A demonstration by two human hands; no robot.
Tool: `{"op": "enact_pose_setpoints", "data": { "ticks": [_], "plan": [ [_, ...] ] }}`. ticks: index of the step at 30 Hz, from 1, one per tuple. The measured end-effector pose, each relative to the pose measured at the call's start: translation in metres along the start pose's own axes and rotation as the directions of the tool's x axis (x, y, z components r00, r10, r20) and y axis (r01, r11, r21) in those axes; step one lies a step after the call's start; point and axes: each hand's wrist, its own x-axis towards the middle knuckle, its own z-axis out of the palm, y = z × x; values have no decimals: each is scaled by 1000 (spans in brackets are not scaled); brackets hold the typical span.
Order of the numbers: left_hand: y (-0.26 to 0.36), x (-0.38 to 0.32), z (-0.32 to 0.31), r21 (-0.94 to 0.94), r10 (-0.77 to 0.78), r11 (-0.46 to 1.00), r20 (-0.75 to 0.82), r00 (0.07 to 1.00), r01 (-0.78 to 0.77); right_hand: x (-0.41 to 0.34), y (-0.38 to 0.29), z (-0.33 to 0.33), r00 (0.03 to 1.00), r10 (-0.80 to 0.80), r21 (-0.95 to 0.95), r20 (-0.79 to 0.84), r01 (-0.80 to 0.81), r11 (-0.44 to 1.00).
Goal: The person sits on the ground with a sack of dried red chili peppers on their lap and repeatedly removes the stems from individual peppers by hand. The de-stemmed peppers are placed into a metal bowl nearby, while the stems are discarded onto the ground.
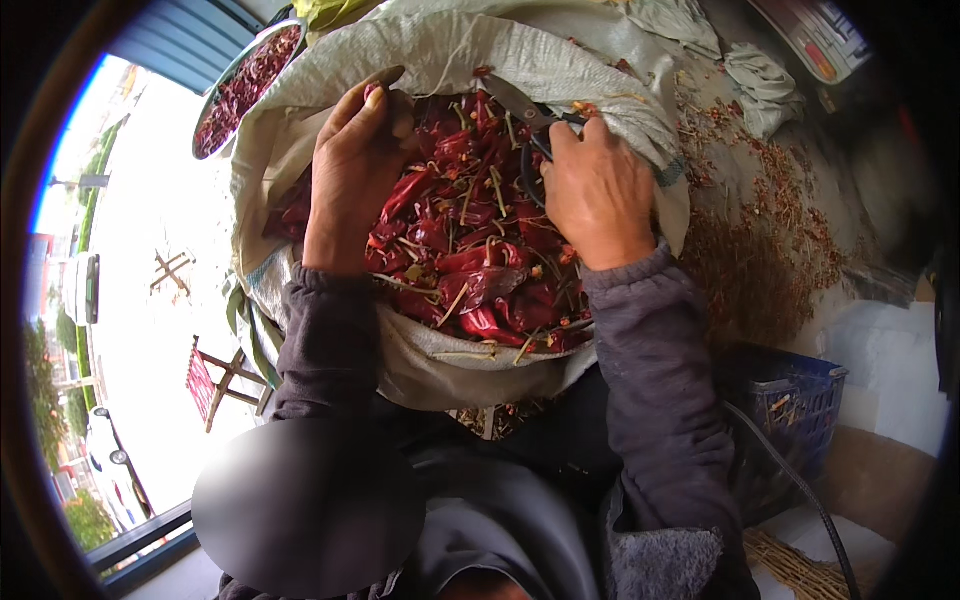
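A wide woven sack [480, 382] with its rim rolled back holds many dried red chili peppers [487, 289], with pale stems among them. Over its left side, my left hand [360, 150] pinches a dark red piece, probably a chili pepper [371, 90], between thumb and fingers; a dark, flat tip sticks out beyond the fingers. My right hand [600, 187] is closed around the dark handles of a pair of scissors [525, 109] over the sack's right side. The blades point up and left, with a small reddish bit near their tip.
A round container of red chili pieces [251, 86] stands at upper left. Chili scraps [772, 247] litter the floor at right, below a crumpled sack [761, 90]. A blue plastic crate [802, 412] sits at lower right, beside a dark cable [802, 487]. Folding stools [232, 382] are at left.
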Motion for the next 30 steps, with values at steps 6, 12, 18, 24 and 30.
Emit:
{"op": "enact_pose_setpoints", "data": {
  "ticks": [6, 12, 18, 24, 30],
  "plan": [
    [-26, 42, -7, -107, -51, 992, 134, 990, 66, 13, 2, -11, 977, 105, 170, 185, -137, 976],
    [-44, 64, 1, 61, 7, 998, -68, 998, -3, 12, 18, -28, 921, 127, 663, 368, -356, 659],
    [-54, 59, -18, -113, -4, 993, 66, 998, 12, 10, 10, -29, 920, -153, 925, 360, -374, -74],
    [-54, 56, -21, -190, -30, 981, 83, 996, 45, 23, 3, -6, 996, 90, 961, -19, -6, 275],
    [-57, 53, -16, -204, -23, 978, 54, 998, 34, 30, -17, -2, 986, 33, 528, -162, 58, 848]
  ]
}}
